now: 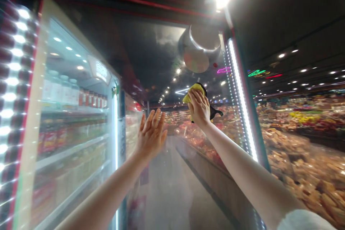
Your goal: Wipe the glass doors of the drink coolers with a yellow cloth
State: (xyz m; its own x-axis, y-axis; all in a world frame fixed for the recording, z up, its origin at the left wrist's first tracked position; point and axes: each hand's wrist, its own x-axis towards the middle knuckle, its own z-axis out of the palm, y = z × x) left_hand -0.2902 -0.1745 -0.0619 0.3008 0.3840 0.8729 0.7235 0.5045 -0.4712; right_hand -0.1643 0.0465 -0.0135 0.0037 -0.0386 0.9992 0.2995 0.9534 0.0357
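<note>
- Far left: a strip of bright white lights (13,64) runs down a red-trimmed door frame, flaring too strongly for its detail to be made out.
- Left of centre: a glass-fronted refrigerated case (72,79) holds white-capped bottles (60,90), a row of red-labelled jars (93,100) and red-labelled bottles (50,138) on its shelves. Glare and blur hide the labels, and the lowest shelves are hard to read.
- Centre left: the person's left hand (151,136) is raised and fully open, fingers (155,118) spread upward and holding nothing. Whether it touches the glass cannot be told.
- Below it: a pale store aisle floor (167,187) recedes between the displays.
- Centre right: the right hand (198,107) is raised higher, fingers curled over a yellow cloth (192,95) and gripping it. The cloth appears pressed to a glass pane (172,57). The hand hides much of it, and a black piece (214,112) hangs off one side, its nature unclear.
- Above: a round metal dome (201,48) shows on the dark ceiling or in a reflection; which cannot be told.
- Right: a vertical LED strip (242,97) edges the pane.
- Far right: blurred baked goods (302,172) fill a long counter, and a white sleeve (304,221) is cut off at the frame's bottom edge.
</note>
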